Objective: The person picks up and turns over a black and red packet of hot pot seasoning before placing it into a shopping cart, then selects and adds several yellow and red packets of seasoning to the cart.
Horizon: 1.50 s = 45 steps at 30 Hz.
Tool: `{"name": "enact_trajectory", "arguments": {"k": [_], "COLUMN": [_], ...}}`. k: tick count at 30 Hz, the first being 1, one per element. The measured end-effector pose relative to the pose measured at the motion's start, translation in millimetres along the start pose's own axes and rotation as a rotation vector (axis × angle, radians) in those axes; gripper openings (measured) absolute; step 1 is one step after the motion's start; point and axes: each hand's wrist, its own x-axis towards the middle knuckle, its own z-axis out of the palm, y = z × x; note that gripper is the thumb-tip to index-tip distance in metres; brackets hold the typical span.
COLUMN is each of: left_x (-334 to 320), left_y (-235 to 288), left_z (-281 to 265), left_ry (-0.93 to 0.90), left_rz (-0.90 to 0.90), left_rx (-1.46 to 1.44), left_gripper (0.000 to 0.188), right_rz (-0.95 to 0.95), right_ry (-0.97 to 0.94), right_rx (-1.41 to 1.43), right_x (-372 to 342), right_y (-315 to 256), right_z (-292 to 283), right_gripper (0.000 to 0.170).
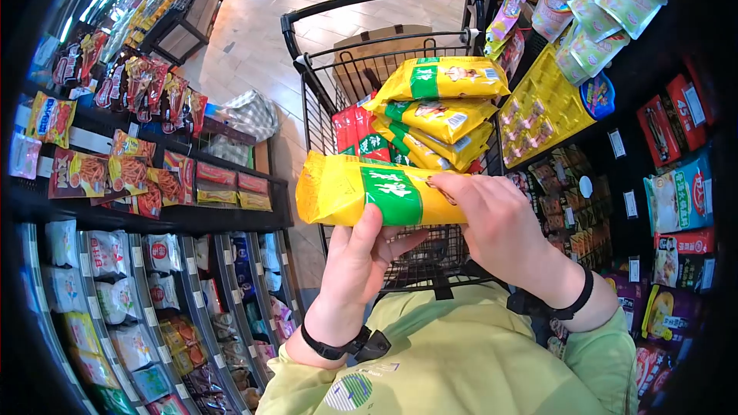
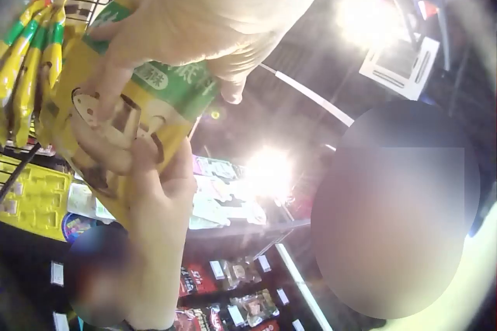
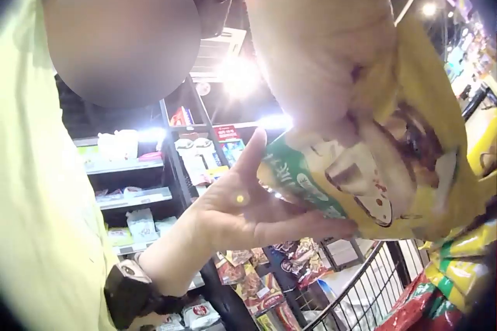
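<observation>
A yellow packet (image 1: 380,190) with a green band and white characters is held in front of the cart, lying crosswise. My left hand (image 1: 355,257) holds it from below, thumb up against its near side and fingers beneath. At the packet's right end, my right hand (image 1: 496,211) grips it, covering that end in the head view. The right wrist view shows the packet's (image 3: 365,183) printed face, with the left hand (image 3: 241,211) at its lower edge. Just beyond it, a stack of matching yellow packets (image 1: 446,115) lies in the shopping cart (image 1: 306,96).
Red and green packets (image 1: 357,131) lie beside the stack in the cart. A snack shelf (image 1: 165,211) stands on the left, above bins of bagged goods (image 1: 108,253). Hanging pouches (image 1: 630,0) and a yellow display card (image 1: 538,111) flank the cart on the right.
</observation>
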Motion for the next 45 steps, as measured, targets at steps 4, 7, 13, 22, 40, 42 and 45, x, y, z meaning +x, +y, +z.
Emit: {"name": "enact_trajectory", "arguments": {"k": [4, 7, 13, 22, 40, 42, 45], "left_x": [2, 4, 4, 8, 43, 43, 40], "left_y": [3, 6, 1, -7, -37, -41, -43], "left_z": [4, 4, 6, -3, 7, 7, 8], "left_ry": [0.032, -0.01, -0.02, -0.03, -0.201, -0.206, -0.176], "left_rz": [-0.016, -0.103, -0.085, -0.031, -0.276, -0.306, -0.193], "left_rx": [0.016, -0.062, -0.051, 0.061, 0.115, 0.115, 0.495], "left_gripper": [0.051, 0.059, 0.066, 0.072, 0.037, 0.035, 0.03], "right_rz": [0.012, 0.013, -0.023, 0.029, 0.732, 0.708, 0.681], "right_ry": [-0.006, -0.05, -0.007, -0.002, 0.048, 0.102, 0.336], "right_rx": [0.041, 0.027, 0.004, 0.06, 1.573, 1.558, 1.506], "right_x": [-2, -2, -3, -9, -69, -71, -80], "right_y": [2, 3, 5, 9, 72, 74, 87], "right_z": [0, -3, -4, -4, -13, -15, -22], "right_gripper": [0.037, 0.04, 0.045, 0.047, 0.046, 0.049, 0.055]}}
